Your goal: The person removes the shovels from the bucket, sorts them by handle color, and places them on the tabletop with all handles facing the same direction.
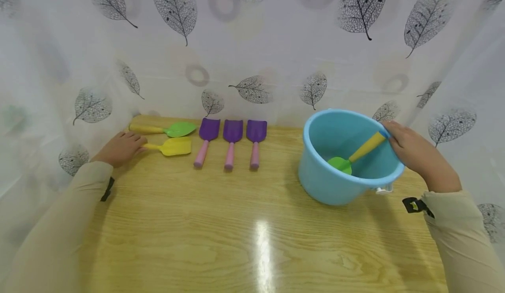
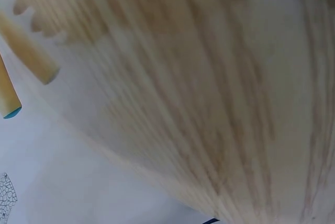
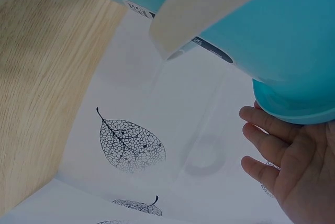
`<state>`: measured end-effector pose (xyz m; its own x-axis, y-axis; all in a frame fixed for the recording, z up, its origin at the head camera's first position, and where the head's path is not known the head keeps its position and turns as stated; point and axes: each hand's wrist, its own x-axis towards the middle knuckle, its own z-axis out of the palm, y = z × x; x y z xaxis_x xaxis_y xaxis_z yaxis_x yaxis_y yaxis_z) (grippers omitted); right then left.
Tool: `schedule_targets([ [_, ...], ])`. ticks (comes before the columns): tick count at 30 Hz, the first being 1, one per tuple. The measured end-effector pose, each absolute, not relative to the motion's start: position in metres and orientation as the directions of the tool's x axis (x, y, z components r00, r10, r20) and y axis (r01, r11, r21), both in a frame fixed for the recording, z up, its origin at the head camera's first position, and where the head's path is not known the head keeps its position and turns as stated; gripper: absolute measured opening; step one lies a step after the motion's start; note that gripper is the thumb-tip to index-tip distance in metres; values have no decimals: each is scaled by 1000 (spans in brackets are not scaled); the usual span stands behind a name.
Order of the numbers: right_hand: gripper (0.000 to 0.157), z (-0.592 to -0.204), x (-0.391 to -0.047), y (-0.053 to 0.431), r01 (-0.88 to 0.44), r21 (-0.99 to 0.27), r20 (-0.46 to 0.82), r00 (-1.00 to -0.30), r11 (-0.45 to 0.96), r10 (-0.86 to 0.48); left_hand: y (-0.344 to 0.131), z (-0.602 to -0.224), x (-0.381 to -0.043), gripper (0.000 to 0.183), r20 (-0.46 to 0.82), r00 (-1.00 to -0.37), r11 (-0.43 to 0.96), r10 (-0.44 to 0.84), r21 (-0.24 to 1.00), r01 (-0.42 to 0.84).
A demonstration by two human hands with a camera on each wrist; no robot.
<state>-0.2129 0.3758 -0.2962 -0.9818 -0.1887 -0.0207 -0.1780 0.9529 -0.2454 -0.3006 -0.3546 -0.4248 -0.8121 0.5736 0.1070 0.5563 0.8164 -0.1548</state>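
Observation:
At the table's far left, my left hand [image 1: 121, 148] holds the handle end of a yellow toy shovel [image 1: 176, 146] that lies flat. Just behind it lies a green trowel [image 1: 180, 129] with a yellow handle; that handle [image 2: 9, 96] also shows in the left wrist view, where the hand is out of sight. On the right, my right hand [image 1: 420, 152] grips the rim of a light blue bucket [image 1: 335, 187], fingers along the outside in the right wrist view. Inside the bucket rests another green trowel [image 1: 340, 165], its yellow handle leaning on the wall.
Three purple shovels with pink handles, the left [image 1: 209, 129], middle [image 1: 233, 131] and right [image 1: 257, 131], lie in a row at the back of the wooden table [image 1: 205, 231]. A leaf-patterned white curtain [image 1: 260, 56] hangs behind the table and along both sides.

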Motion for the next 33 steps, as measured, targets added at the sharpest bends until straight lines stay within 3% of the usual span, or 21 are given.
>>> schedule_targets([
  [15, 53, -296, -213, 374, -196, -240, -8, -979, 951, -204, -358, -429, -310, 26, 18, -845, 835, 535, -164, 525],
  [33, 53, -296, -214, 375, -193, -243, -5, -980, 951, -201, -354, -434, -317, 27, 71, -848, 844, 526, -172, 509],
])
